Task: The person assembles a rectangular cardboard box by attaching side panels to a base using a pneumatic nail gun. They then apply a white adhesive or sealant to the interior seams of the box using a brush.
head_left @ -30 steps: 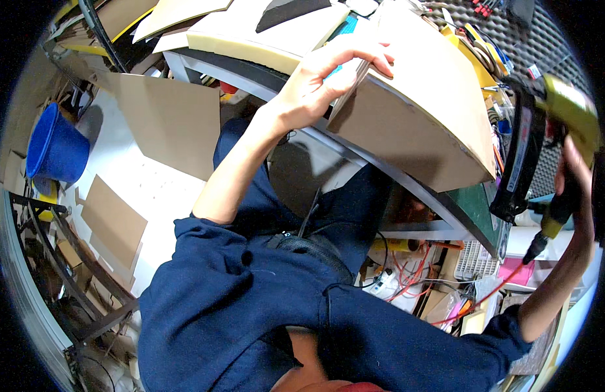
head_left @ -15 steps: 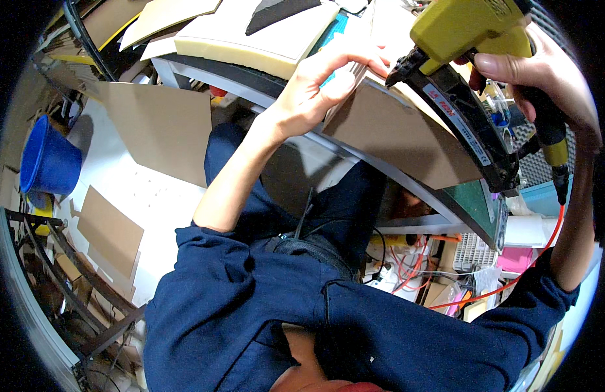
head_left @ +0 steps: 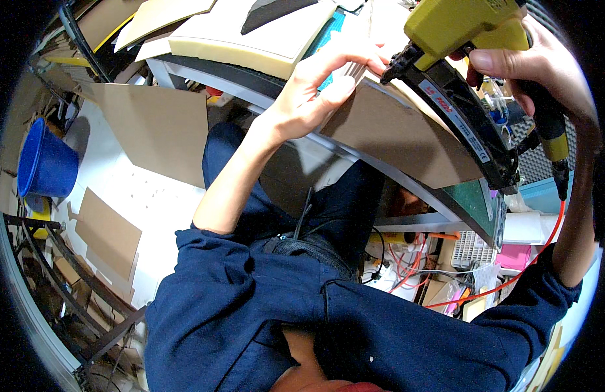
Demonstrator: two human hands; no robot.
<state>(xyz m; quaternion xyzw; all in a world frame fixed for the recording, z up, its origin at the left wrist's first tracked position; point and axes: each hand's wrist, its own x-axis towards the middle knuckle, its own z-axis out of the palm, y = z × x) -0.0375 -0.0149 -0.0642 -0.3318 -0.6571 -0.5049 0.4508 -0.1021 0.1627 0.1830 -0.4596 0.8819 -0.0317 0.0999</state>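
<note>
My right hand (head_left: 544,68) is closed round the black grip of an olive-yellow air nail gun (head_left: 459,32) at the upper right. A red hose (head_left: 562,215) runs down from the grip's end. The gun's long black magazine slants down to the right, over a brown board (head_left: 400,134). Its nose is at the board's top edge, beside the fingertips of my left hand (head_left: 309,91); whether it touches cannot be told. My left thumb and fingers pinch the board at its upper left corner, where thin layered edges show. The board tilts at the table's front edge.
A cream foam slab (head_left: 250,42) with a dark wedge (head_left: 276,13) lies on the table (head_left: 250,98). Brown boards (head_left: 152,127) lean and lie at the left, near a blue bucket (head_left: 50,160) and black metal rack (head_left: 73,274). Clutter and cables fill the lower right.
</note>
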